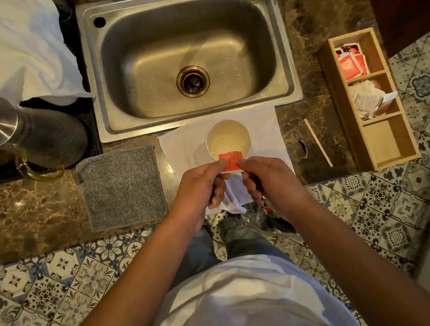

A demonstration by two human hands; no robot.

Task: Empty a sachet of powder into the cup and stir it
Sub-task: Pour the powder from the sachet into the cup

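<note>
A white cup (227,137) holding pale liquid stands on a white cloth (182,150) just in front of the sink. A small red sachet (231,161) is held upright at the cup's near rim. My left hand (201,189) pinches its left side and my right hand (266,180) pinches its right side, thumbs and forefingers close together. The sachet's lower edge is hidden behind my fingers. A thin wooden stir stick (318,142) lies on the counter to the right of the cloth.
A steel sink (189,56) fills the back. A grey cloth (122,188) lies left of the cup, a metal kettle (24,133) further left. A wooden organiser (369,98) with red sachets stands at right. A torn red scrap (303,148) lies beside the stick.
</note>
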